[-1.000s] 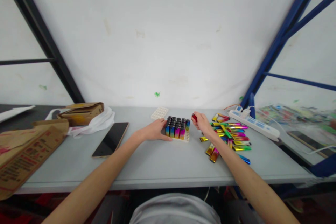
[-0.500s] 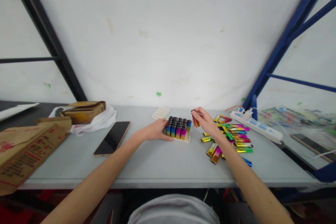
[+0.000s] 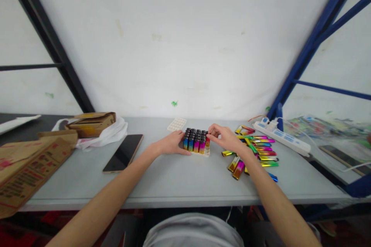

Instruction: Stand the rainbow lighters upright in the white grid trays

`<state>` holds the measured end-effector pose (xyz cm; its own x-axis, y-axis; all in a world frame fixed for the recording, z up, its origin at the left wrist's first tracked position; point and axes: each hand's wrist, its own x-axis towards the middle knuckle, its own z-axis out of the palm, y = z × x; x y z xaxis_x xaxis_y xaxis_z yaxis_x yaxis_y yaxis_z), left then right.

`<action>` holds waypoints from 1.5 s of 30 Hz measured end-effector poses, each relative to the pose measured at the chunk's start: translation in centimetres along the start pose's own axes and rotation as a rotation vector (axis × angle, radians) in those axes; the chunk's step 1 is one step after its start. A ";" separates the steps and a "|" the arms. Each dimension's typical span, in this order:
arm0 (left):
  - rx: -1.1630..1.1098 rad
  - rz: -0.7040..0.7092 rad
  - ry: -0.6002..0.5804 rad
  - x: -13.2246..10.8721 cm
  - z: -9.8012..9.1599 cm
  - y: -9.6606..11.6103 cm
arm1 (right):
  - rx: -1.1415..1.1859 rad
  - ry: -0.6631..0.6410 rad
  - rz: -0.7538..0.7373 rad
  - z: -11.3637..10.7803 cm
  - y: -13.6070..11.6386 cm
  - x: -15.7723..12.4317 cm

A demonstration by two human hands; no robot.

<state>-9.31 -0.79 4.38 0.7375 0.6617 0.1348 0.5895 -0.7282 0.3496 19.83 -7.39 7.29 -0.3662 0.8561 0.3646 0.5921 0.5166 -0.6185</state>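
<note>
Rows of shiny two-tone lighters (image 3: 196, 146) with black tops stand upright in a white tray with holes (image 3: 206, 153). My left hand (image 3: 173, 142) grips the left side of the tray, its thumb along the front edge and its fingers behind, against the lighters. At the tray's right side, my right hand (image 3: 218, 135) pinches an orange-gold lighter (image 3: 207, 142), upright at the end of a row. The fingers partly cover its top, and I cannot tell whether its base is fully down. A loose pile of metallic lighters (image 3: 256, 148) lies right of the tray, partly behind my right forearm.
Another white tray with holes (image 3: 176, 124) lies behind, near the wall. On the left are a phone (image 3: 123, 153), a white plastic bag (image 3: 117, 133), a small carton (image 3: 92, 124) and a larger cardboard box (image 3: 37, 166). A power strip (image 3: 282, 139) with cables is at the right.
My right hand has moved left and slightly down with the orange-gold lighter, from beside the tray to the row's right end. My left hand has stayed on the tray.
</note>
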 end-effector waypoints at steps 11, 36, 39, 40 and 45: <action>0.006 0.006 0.016 0.0 0.1 -0.2 | -0.559 0.409 0.265 -3.7 4.3 -0.3; 0.031 0.000 0.016 0.1 0.4 -0.6 | -0.729 -0.009 0.620 0.5 4.9 0.3; 0.015 0.002 0.033 0.2 0.5 -0.8 | -0.599 0.110 0.521 0.7 5.4 0.7; 0.013 0.005 0.035 0.2 0.6 -0.8 | -0.536 0.158 0.482 0.8 5.6 0.9; 0.018 0.004 0.018 0.2 0.3 -0.5 | -0.025 0.313 0.366 1.2 5.6 1.9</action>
<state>-9.38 -0.40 3.96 0.7336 0.6620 0.1532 0.5927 -0.7337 0.3322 21.56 -2.86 3.66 0.1008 0.9420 0.3201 0.6604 0.1773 -0.7297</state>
